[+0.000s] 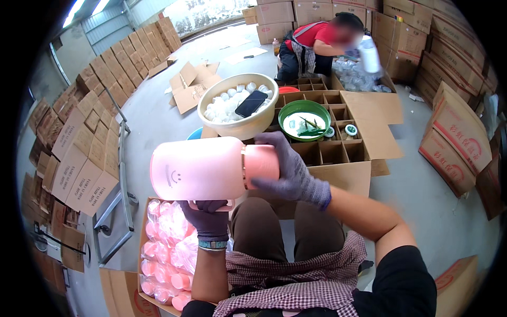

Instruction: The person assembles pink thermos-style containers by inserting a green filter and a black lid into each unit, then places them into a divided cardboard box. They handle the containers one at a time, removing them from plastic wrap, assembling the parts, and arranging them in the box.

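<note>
A pink vacuum flask [203,166] with a smiling face printed on its side lies level in front of me, its lid end to the right. My left hand [207,217], in a dark grey glove, is closed around the handle underneath. Gloved in the same grey, my right hand [297,171] grips the darker pink lid [263,165], thumb below and fingers above. A thin gold band circles the joint between lid and body. By my left forearm, a carton [145,253] holds several pink flasks [171,248] in clear plastic bags.
A cream basin [237,127] of white caps bears a black phone [252,104]. Beside it, a green bowl [288,127] sits on a divided carton [340,171]. Another person in red [311,42] works beyond. A metal trolley frame [124,195] stands left; stacked cartons [454,63] line the right.
</note>
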A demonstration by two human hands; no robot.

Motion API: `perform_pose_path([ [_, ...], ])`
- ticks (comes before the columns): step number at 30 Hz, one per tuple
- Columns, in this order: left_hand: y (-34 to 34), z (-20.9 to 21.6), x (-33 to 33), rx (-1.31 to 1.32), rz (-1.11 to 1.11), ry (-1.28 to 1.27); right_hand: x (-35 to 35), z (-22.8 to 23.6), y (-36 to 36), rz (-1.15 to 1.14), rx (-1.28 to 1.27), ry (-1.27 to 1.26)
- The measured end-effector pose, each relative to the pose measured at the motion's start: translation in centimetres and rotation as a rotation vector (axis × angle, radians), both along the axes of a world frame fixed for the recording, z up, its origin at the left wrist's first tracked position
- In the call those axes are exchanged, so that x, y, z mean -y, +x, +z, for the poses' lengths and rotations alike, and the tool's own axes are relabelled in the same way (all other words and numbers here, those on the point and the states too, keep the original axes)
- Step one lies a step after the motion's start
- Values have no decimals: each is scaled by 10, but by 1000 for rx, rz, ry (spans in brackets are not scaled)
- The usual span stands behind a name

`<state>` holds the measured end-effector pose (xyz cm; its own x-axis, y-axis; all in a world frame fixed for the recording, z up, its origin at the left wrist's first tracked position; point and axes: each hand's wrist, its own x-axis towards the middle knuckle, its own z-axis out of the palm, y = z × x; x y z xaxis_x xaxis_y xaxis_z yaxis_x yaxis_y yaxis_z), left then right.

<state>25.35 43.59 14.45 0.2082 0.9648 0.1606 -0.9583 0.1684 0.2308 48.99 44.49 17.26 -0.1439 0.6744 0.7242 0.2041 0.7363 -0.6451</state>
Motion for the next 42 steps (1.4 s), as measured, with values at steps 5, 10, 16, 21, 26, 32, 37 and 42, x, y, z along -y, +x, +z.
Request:
perform_pose_path([
  [5,-14,5,18,-258,257,26,38,-37,-10,726,-932,-1145],
  [10,-31,9,30,-106,-18,57,95,-43,-27,292,-493,-329],
  [16,30,64,69,-374,331,-355,110,-46,9,-164,-159,-521],
  [21,2,16,62,-173,9,-125,113,-62,-4,249,-598,-755],
  [26,1,22,51,-118,58,-131,103,-51,5,-376,261,189],
  [32,4,15,72,-373,156,-242,98,-92,-5,544,-1407,-800],
  [37,15,37,82,-464,200,-302,111,-119,33,216,-524,-771],
  [42,12,39,87,-1250,866,1066,98,-89,81,-22,-435,-670],
])
